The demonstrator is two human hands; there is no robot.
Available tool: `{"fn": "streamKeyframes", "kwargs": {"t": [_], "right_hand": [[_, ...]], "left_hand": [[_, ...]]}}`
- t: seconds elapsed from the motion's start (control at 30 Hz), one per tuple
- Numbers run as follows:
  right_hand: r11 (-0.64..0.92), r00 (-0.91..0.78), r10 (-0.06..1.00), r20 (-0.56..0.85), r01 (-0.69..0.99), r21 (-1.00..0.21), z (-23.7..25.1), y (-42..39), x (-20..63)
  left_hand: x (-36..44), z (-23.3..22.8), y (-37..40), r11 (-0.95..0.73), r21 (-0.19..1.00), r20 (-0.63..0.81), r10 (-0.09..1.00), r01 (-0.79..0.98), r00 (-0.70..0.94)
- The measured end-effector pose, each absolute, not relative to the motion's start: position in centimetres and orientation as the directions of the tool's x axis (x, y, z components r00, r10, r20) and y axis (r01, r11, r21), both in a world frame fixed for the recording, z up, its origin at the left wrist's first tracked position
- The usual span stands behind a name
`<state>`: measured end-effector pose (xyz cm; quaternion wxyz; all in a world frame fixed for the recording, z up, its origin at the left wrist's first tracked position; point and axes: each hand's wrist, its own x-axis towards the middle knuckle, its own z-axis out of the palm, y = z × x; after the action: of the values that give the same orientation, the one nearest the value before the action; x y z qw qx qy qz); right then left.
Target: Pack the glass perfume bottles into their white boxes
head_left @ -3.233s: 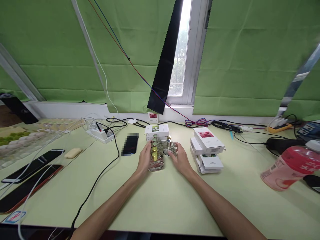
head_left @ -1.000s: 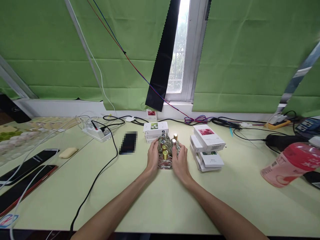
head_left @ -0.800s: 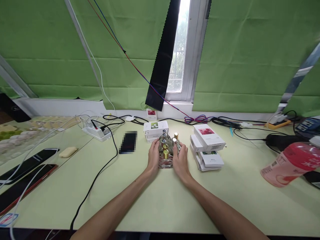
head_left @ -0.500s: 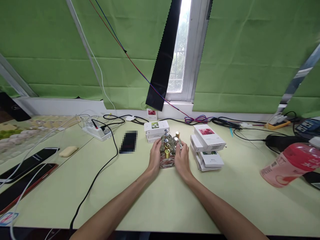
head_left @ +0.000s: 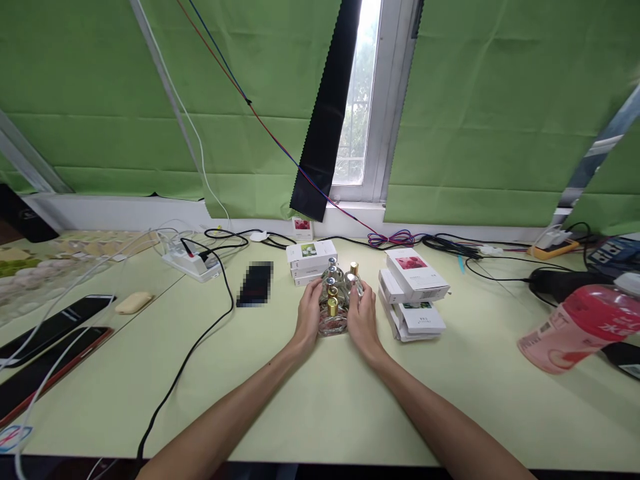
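Note:
Several glass perfume bottles [head_left: 333, 325] with gold and silver caps stand upright in a tight cluster on the table. My left hand [head_left: 307, 312] is pressed along the cluster's left side, its fingers partly hidden behind the glass. From the right, my right hand [head_left: 363, 317] curves round the bottles, thumb toward me against the glass. Together the hands hold the group between them. Close behind on the left is a stack of white boxes [head_left: 312, 253] with a green picture. Right of my right hand lies a loose pile of white boxes [head_left: 417, 275], the top one with a red picture.
A power strip [head_left: 193, 262] and black cables [head_left: 187, 357] lie to the left, near two phones [head_left: 55, 327] and a pale oval case [head_left: 134, 303]. One small box [head_left: 302, 228] stands by the window wall. At right is a pink bottle [head_left: 575, 330].
The view has shifted very slightly. Both hands stay round the perfume bottles, and nothing on the table has visibly moved.

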<state>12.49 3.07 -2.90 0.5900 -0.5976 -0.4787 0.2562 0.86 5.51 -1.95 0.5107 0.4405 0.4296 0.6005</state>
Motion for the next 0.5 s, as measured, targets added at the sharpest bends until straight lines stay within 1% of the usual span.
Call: {"fn": "streamKeyframes", "kwargs": {"t": [0.17, 0.5], "right_hand": [[0.136, 0.396, 0.886, 0.241, 0.275, -0.952, -2.8, 3.05, 12.41], [0.15, 0.393, 0.885, 0.251, 0.27, -0.951, -2.71, 3.19, 12.29]], "left_hand": [[0.89, -1.79, 5.35, -0.115, 0.971, 0.1, 0.992, -0.21, -0.082], [0.97, -2.31, 5.88, -0.161, 0.975, 0.147, 0.984, -0.151, -0.1]]}}
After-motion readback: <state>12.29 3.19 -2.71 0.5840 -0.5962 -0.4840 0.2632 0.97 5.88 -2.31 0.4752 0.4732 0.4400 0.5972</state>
